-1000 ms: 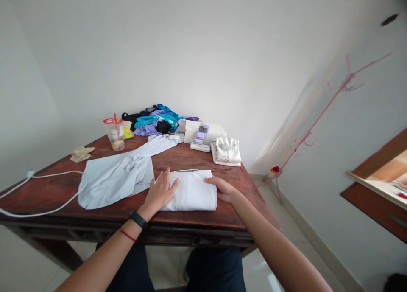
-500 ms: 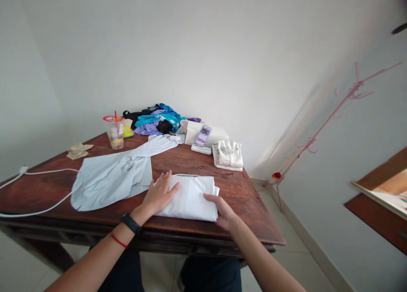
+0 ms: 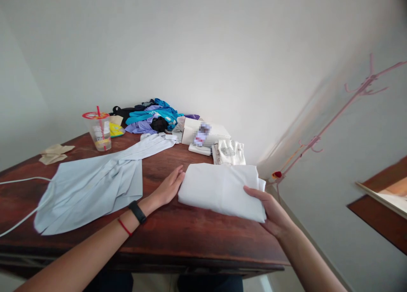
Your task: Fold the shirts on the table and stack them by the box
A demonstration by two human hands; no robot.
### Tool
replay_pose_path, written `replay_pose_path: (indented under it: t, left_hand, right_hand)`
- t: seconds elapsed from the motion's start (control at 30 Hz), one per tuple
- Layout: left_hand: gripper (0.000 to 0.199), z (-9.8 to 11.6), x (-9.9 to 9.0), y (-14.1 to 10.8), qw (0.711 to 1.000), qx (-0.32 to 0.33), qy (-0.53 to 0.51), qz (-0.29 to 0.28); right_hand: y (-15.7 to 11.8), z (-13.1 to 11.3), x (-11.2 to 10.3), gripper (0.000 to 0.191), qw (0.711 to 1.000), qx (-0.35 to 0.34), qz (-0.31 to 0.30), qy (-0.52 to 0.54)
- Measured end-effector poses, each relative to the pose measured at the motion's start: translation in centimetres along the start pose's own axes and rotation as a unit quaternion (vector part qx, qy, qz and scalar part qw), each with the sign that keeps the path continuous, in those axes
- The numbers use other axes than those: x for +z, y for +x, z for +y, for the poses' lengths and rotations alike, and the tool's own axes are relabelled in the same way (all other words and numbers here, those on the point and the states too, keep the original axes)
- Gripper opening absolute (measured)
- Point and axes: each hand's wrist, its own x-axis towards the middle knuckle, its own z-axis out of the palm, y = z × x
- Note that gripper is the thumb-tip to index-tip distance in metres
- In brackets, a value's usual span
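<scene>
A folded white cloth is over the right half of the dark wooden table. My right hand grips its right edge, thumb on top and fingers underneath. At the cloth's left edge is my left hand, its fingers stretched out and the fingertips beside the fabric. Farther left, a light grey-blue garment lies spread out, its narrow end reaching toward the back. A small folded white cloth stack sits behind the folded cloth.
At the back are a pile of blue, purple and black clothes, a white box and a white device. To the left stand a plastic cup, brown paper and a white cable. A pink coat rack leans rightward.
The folded white cloth has moved right and is lifted at its right side by my right hand. My left hand has slid off its top to the left edge. The view has shifted closer.
</scene>
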Motion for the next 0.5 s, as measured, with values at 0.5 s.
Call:
replay_pose_path:
  t: [0.5]
  left_hand:
    - [0.046,-2.4,0.9,-0.1,0.994,0.1,0.004,-0.039]
  right_hand:
    - [9.5,-16.8,-3.7,0.042,0.969,-0.239,0.052,-0.026]
